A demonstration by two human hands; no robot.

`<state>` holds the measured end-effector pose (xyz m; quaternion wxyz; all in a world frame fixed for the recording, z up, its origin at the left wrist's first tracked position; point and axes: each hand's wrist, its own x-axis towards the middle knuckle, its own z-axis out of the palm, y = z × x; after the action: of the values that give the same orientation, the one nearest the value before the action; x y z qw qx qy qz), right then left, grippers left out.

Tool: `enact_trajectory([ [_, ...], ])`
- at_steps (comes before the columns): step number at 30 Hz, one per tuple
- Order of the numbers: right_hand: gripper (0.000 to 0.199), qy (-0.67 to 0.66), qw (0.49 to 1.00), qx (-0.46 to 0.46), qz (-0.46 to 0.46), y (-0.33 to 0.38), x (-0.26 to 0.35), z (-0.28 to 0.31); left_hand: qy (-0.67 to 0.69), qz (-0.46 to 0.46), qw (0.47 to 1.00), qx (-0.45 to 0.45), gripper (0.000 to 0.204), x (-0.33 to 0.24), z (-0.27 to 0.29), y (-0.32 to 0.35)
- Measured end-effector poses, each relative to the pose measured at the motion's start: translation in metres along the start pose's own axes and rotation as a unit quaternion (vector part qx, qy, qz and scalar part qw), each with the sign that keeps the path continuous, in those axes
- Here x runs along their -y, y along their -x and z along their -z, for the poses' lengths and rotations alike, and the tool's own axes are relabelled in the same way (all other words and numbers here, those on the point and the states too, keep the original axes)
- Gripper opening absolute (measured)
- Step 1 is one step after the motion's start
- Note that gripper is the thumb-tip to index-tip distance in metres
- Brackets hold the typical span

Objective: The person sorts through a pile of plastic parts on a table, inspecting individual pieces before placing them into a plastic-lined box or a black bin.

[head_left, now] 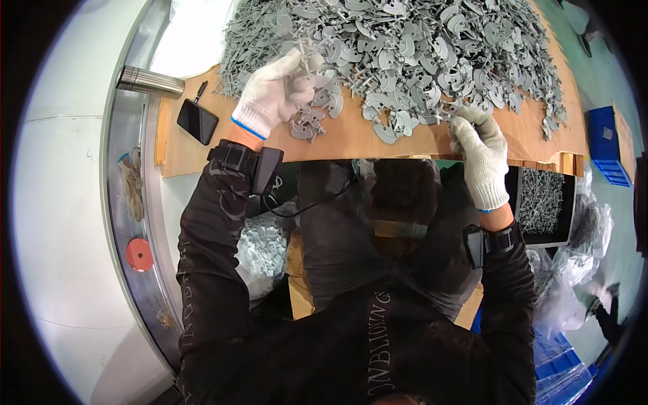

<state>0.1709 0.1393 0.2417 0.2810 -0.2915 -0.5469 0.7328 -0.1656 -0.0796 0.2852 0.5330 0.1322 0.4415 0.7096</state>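
Observation:
A wide heap of small grey plastic parts, many of them curved with thin stems, covers the far side of the wooden tabletop. My left hand, in a white knitted glove, is closed at the heap's left front, its fingertips pinched on a grey plastic part. By the front edge, my right hand, gloved alike, is closed with thumb and fingers around a small grey plastic part, partly hidden by the glove. A loose cluster of parts lies just below my left hand.
A black phone lies left on the tabletop, near a metal cylinder. Below the right edge stands a black bin of thin grey pieces. A bag of pale pieces sits by my left leg. Blue crates stand at far right.

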Motion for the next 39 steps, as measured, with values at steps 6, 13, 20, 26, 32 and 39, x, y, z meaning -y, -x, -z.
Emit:
enact_trajectory([
  [6, 0.014, -0.009, 1.000, 0.000, -0.018, -0.001, 0.003, 0.003, 0.013, -0.001, 1.000, 0.018, 0.029, 0.011, -0.038, 0.002],
  [13, 0.020, -0.201, 0.976, -0.022, -0.077, -0.006, 0.034, -0.030, -0.035, 0.018, 0.998, 0.041, 0.027, 0.028, -0.088, -0.009],
  [20, 0.026, -0.333, 0.941, 0.007, -0.063, -0.038, 0.024, -0.016, -0.211, 0.010, 0.977, 0.012, 0.034, 0.024, -0.148, -0.048],
  [26, 0.021, -0.298, 0.951, 0.031, -0.077, -0.034, 0.018, 0.003, -0.411, -0.004, 0.912, -0.001, 0.052, -0.007, -0.165, -0.099],
  [32, 0.022, -0.294, 0.953, -0.017, -0.070, -0.030, 0.015, 0.020, -0.498, -0.030, 0.866, -0.007, 0.062, -0.024, -0.176, -0.113],
  [39, 0.022, -0.324, 0.944, -0.019, -0.056, -0.023, 0.026, 0.036, -0.338, -0.015, 0.940, 0.051, 0.050, -0.025, -0.174, -0.110],
])
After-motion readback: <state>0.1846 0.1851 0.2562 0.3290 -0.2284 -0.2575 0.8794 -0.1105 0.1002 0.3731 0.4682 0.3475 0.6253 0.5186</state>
